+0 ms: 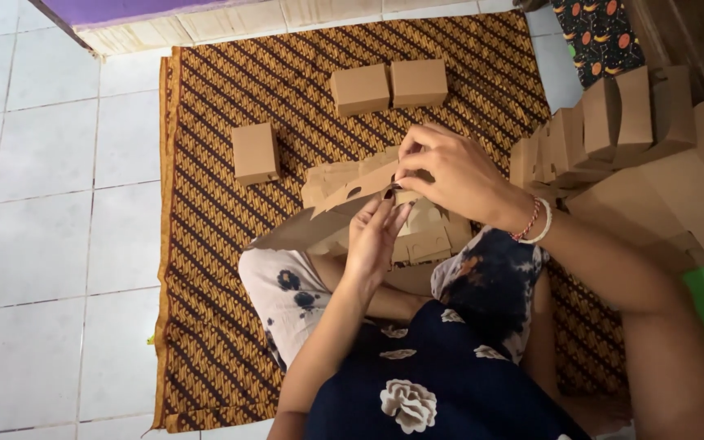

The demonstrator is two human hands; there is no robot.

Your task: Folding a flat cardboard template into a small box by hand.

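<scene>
Ahead of the hands, bare patterned mat [222, 204] lies open between 1 closed box [255, 152] on the left and 2 closed boxes [389, 85] touching side by side farther off. A stack of folded cardboard [613, 130] crowds the right. The tiled floor [42, 204] to the left lies open.

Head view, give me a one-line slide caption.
Both hands, left and right, fold a flat cardboard blank over a patterned mat.

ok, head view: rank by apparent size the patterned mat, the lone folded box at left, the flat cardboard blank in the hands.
1. Patterned mat, by far the largest.
2. Flat cardboard blank, though it sits nearer the camera and the hands partly hide it.
3. Lone folded box, the smallest.
</scene>
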